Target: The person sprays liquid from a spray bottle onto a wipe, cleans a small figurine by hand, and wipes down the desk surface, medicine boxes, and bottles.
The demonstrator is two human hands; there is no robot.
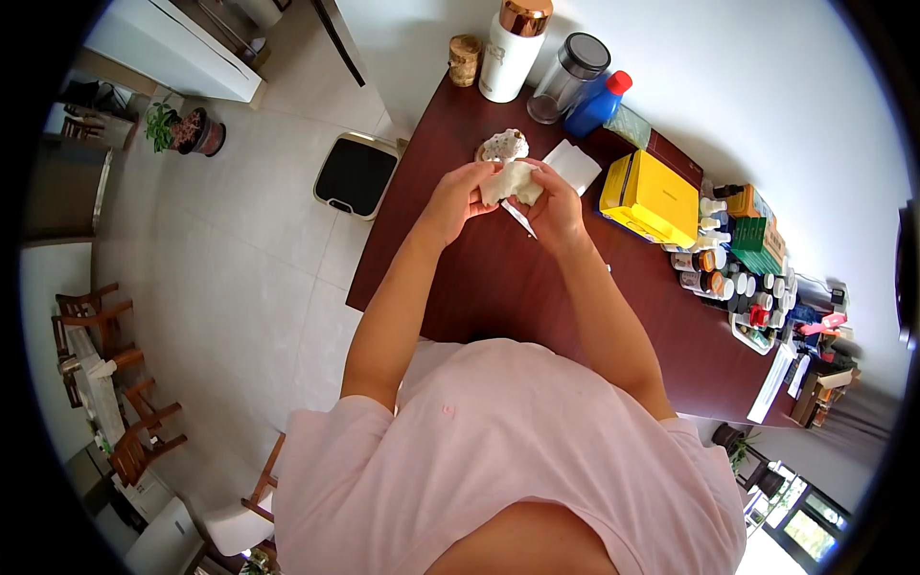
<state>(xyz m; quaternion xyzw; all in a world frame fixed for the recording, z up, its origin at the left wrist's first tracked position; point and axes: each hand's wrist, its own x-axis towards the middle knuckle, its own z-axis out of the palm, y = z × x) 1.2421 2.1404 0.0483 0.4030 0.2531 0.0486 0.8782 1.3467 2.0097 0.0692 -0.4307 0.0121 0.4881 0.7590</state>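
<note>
Between my left hand (461, 198) and my right hand (556, 206) is a crumpled off-white piece of soft material (510, 182), like tissue or cloth. The fingers of both hands are closed on its sides, above the dark red table. Just beyond it stands a small rounded white speckled object (505, 146) with a brownish spot on top; its kind is unclear. A thin white strip (518, 218) slants down below the hands, its upper end hidden. Behind my right hand lies a flat white sheet (572, 167), partly covered by the fingers.
Along the table's (460, 292) back stand a cork-like cylinder (465, 61), a white flask (515, 53), a glass jar (569, 79) and a blue bottle (596, 107). A yellow box (652, 199) and several small bottles are to the right. A black-topped bin (356, 175) sits left of the table.
</note>
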